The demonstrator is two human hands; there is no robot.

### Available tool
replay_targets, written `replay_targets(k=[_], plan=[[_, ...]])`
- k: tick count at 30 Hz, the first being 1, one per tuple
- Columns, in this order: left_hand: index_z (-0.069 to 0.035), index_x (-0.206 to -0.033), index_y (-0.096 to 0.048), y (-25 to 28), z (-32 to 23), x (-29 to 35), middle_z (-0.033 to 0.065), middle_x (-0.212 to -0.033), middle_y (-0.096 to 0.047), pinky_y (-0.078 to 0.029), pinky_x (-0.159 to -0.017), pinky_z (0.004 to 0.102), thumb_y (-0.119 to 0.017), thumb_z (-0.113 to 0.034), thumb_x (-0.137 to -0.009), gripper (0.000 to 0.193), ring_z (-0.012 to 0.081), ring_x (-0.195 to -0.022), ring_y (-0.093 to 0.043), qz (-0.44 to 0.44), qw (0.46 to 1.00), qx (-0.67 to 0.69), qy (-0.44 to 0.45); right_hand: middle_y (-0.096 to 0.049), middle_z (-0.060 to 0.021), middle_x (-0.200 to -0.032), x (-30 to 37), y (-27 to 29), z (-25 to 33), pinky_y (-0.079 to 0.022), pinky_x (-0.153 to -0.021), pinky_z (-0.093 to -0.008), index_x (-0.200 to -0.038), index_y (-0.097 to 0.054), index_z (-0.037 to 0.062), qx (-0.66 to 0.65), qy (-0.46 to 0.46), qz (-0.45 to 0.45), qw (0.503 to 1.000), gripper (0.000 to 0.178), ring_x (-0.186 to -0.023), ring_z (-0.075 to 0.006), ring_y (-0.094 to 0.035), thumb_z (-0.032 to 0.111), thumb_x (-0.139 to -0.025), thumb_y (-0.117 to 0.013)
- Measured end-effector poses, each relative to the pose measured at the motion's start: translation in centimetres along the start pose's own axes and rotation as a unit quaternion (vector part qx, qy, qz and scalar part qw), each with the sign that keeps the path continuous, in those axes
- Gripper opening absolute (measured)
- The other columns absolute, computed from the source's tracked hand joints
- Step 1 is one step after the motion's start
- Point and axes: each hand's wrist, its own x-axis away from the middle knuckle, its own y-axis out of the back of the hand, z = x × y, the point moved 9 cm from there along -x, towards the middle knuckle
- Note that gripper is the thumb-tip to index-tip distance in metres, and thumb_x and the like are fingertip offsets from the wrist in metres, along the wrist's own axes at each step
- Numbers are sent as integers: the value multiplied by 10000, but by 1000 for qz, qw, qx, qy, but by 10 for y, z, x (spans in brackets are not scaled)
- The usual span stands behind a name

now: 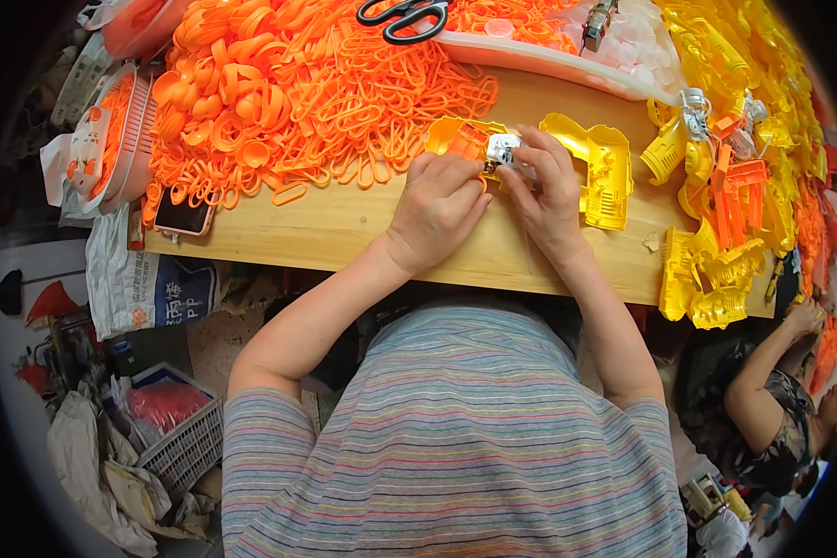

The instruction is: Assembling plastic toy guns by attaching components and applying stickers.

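Right hand (549, 191) pinches a white part (503, 147) at the right end of a yellow shell (445, 130), above the counter (344, 228). Left hand (440, 209) bunches its fingertips close by; exact grip hidden, cannot tell. Second yellow shell (610, 177) lies just right. Advisable: brace the shell, align the white part squarely, press gently, never force.

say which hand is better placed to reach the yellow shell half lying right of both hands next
Right, most likely: the right hand is close beside that yellow shell half, while the left hand sits farther away. Both look busy at a white part, though.
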Motion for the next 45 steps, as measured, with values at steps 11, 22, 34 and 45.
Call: replay_targets(k=[11,22,34,45], plan=[[-43,-839,-652,1,2,3,84,-1006,-629,-391,-863,375,-727,-72,-738,129,249,-948,-596,4,999,20,41,-565,-222,-1233,0,5,-3,-452,-925,-369,-1005,-611,1,-58,-52,-10,997,156,-1124,-347,-545,12,-849,-625],[-30,-832,-626,6,-1,-3,105,-1013,-607,-391,-848,388,-707,-64,-735,130,251,-950,-578,-10,999,27,39,-544,-218,-1284,-4,7,0,-459,-947,-361,-1066,-600,12,-19,-28,-10,999,265,-1171,-329,-542,-40,-809,-644],[-9,-977,-588,13,31,-138,176,-964,-619,-506,-737,428,-687,-167,-791,264,353,-869,-625,-64,992,109,22,-550,-223,-1228,0,10,-1,-471,-927,-406,-1021,-606,4,-17,-53,-33,998,274,-1129,-375,-543,-86,-763,-631],[-75,-1191,-615,-143,80,-259,101,-1024,-693,-530,-797,433,-655,-438,-812,526,298,-978,-663,255,948,-69,176,-547,-233,-1231,-6,10,2,-453,-957,-421,-1024,-608,4,-2,-31,-32,999,318,-1138,-389,-537,-108,-727,-589]])
